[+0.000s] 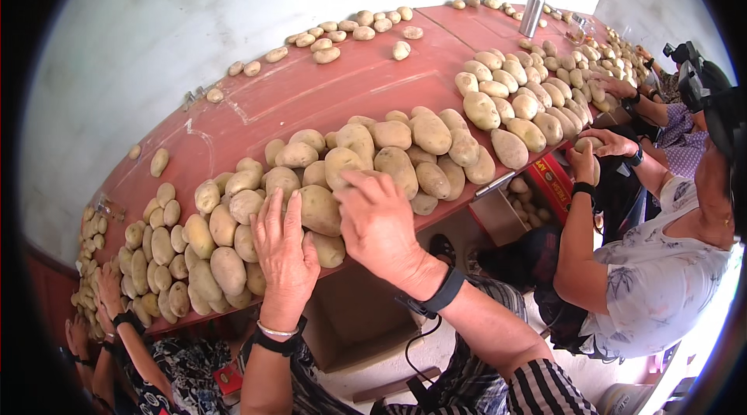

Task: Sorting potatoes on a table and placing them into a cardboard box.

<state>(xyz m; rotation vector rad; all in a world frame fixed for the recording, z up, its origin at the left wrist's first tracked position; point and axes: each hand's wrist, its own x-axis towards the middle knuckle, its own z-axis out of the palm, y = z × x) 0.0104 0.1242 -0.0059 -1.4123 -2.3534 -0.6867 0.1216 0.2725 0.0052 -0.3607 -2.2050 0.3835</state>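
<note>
My left hand (287,251) lies against the near side of a potato pile, fingers stretched out and slightly apart. It rests on the potatoes without gripping one. My right hand (379,228) reaches over the same pile with its fingers bent; its fingertips are at a potato (342,166) near the top. What lies under its palm is hidden. Between my two hands sits a large potato (320,210), with another potato (328,250) below it at the table's edge. More potatoes (397,170) are heaped to the right of my right hand.
The red table (350,91) runs along a white wall, with more potatoes (341,35) at its back. A steel bottle (531,12) stands far right. Co-workers' hands (604,143) (109,292) are on both sides. An open cardboard box (362,316) is below the edge.
</note>
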